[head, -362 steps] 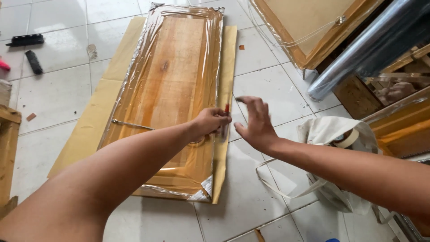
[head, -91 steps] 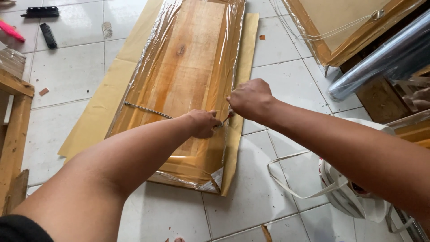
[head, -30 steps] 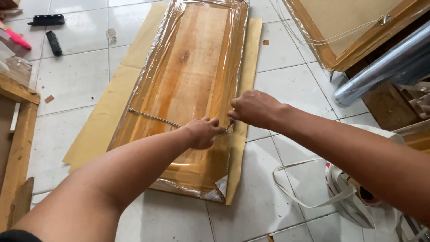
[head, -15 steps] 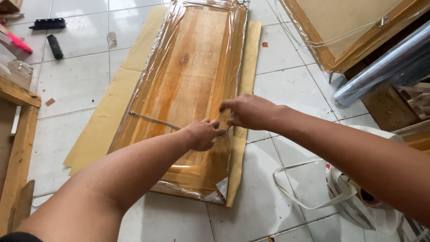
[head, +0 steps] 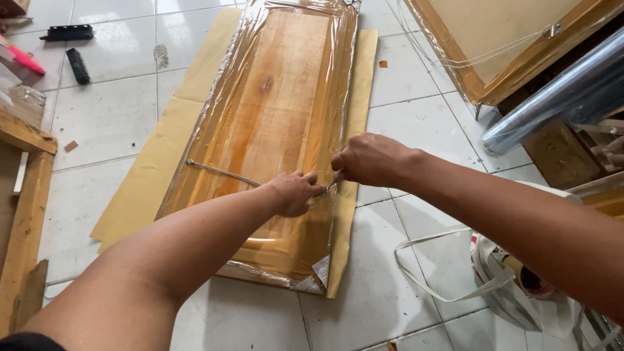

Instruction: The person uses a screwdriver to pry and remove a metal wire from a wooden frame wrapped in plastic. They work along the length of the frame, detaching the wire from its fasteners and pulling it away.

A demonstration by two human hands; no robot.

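One long wooden door panel (head: pixel 273 130), wrapped in clear plastic film (head: pixel 335 97), lies flat on tan cardboard sheets (head: pixel 143 188) over the white tile floor (head: pixel 422 117). It looks stiff and heavy, best lifted by its long edges; the film looks thin, slippery and easily torn. A thin cord (head: pixel 221 172) crosses the panel toward its right edge. There the left hand (head: pixel 294 193) is curled, pressing down near the cord's end, while the right hand (head: pixel 365 159) is closed in a pinch at that end.
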